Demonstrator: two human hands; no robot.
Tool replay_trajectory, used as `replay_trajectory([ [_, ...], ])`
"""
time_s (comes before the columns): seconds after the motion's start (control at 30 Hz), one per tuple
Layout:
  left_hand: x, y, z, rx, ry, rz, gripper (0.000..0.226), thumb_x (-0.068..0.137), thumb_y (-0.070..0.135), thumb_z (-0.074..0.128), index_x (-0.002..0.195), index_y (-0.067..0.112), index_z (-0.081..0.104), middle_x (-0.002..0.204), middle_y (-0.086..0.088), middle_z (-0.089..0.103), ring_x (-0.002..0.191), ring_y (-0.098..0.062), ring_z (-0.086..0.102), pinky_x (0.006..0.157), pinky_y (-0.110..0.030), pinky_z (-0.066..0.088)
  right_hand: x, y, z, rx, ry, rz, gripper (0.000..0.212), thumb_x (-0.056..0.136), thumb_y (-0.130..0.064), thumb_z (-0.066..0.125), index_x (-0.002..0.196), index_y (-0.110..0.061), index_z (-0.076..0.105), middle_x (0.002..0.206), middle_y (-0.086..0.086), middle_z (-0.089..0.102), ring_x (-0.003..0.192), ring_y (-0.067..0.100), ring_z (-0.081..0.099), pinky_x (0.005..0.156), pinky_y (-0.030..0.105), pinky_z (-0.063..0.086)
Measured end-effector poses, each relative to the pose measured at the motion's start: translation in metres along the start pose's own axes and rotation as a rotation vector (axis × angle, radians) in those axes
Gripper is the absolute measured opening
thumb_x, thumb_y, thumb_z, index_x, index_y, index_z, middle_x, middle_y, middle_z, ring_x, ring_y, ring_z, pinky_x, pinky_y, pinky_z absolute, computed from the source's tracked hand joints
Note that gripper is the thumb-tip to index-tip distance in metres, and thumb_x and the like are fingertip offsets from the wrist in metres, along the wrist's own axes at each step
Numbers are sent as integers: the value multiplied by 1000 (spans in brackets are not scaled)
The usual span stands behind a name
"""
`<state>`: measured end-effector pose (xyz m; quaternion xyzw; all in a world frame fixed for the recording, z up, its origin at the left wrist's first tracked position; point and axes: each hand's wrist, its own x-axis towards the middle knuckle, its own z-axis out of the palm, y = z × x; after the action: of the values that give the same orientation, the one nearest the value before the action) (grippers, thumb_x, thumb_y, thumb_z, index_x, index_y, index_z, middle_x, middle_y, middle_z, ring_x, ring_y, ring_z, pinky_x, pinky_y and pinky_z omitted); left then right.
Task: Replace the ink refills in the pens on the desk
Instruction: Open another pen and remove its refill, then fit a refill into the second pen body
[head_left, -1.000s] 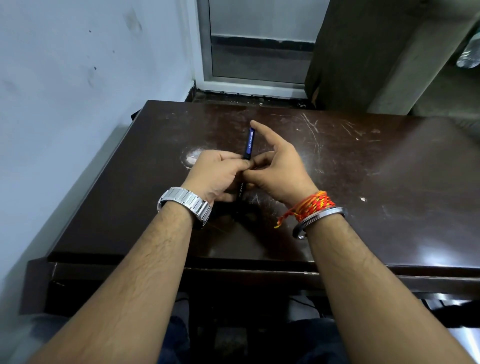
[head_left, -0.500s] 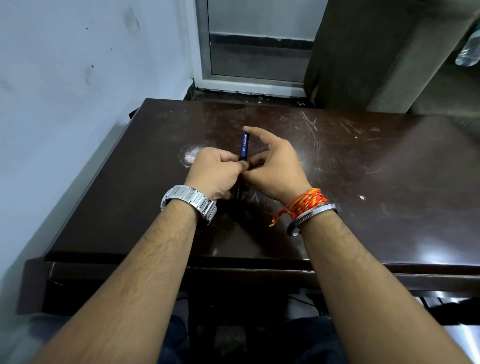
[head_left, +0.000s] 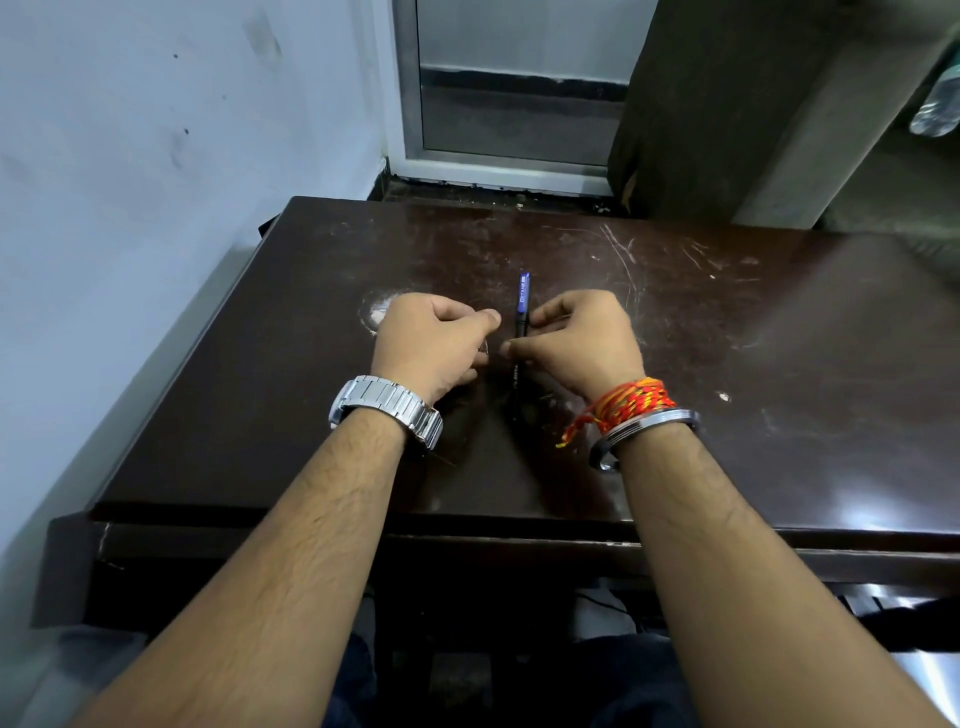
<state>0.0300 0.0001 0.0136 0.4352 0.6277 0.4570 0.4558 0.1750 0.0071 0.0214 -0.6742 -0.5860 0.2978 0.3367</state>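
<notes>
A pen (head_left: 522, 299) with a blue upper part and a dark lower barrel lies lengthwise between my two hands on the dark brown desk (head_left: 779, 353). My right hand (head_left: 582, 338) pinches the dark barrel with its fingertips from the right. My left hand (head_left: 431, 338) is curled into a loose fist just left of the pen, its thumb tip close to the barrel but apart from it. Whether anything small sits inside that fist is hidden. No loose refill shows on the desk.
The desk's left side runs along a pale wall (head_left: 130, 234). Beyond its far edge are a door frame (head_left: 410, 104) and a dark cabinet (head_left: 727, 104). The desk top is scratched, with a white smudge (head_left: 376, 312) by my left hand. A bottle (head_left: 935, 111) sits far right.
Both hands have lowered and spread apart. My left hand has come off the pen, and my right index finger, stretched along the pen before, has curled in.
</notes>
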Motion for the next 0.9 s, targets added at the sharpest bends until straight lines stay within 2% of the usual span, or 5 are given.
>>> replay_trajectory([
  [0.17, 0, -3, -1, 79, 69, 71, 11, 80, 26, 76, 74, 18, 73, 63, 1, 75, 64, -20, 76, 70, -43, 64, 6, 5, -14, -174, 64, 151, 20, 69, -22, 87, 80, -10, 76, 80, 7, 69, 84, 21, 69, 65, 25, 52],
  [0.57, -1, -6, 1, 169, 50, 93, 10, 80, 28, 75, 76, 19, 73, 59, 5, 74, 59, -12, 74, 68, -40, 64, 12, 14, -15, -282, 168, 201, 25, 75, -16, 80, 94, -3, 71, 92, 15, 68, 81, 25, 60, 69, 27, 48],
  [0.73, -2, -4, 0, 172, 56, 93, 10, 81, 28, 75, 77, 18, 74, 59, 3, 74, 58, -11, 74, 66, -38, 64, 10, 15, -15, -283, 171, 197, 18, 74, -13, 77, 81, -3, 65, 80, 13, 61, 79, 28, 61, 66, 29, 48],
  [0.83, -3, -4, 1, 172, 54, 99, 11, 80, 28, 76, 75, 19, 73, 59, 4, 74, 57, -11, 74, 65, -38, 64, 8, 12, -16, -282, 166, 196, 30, 73, -18, 81, 68, -9, 53, 75, 9, 57, 81, 29, 64, 66, 31, 51],
  [0.9, -4, -4, 1, 172, 49, 101, 11, 80, 29, 75, 75, 19, 73, 59, 4, 74, 57, -11, 74, 66, -38, 64, 6, 9, -16, -285, 172, 189, 39, 72, -21, 83, 65, -12, 45, 82, 12, 61, 84, 30, 66, 68, 34, 55],
])
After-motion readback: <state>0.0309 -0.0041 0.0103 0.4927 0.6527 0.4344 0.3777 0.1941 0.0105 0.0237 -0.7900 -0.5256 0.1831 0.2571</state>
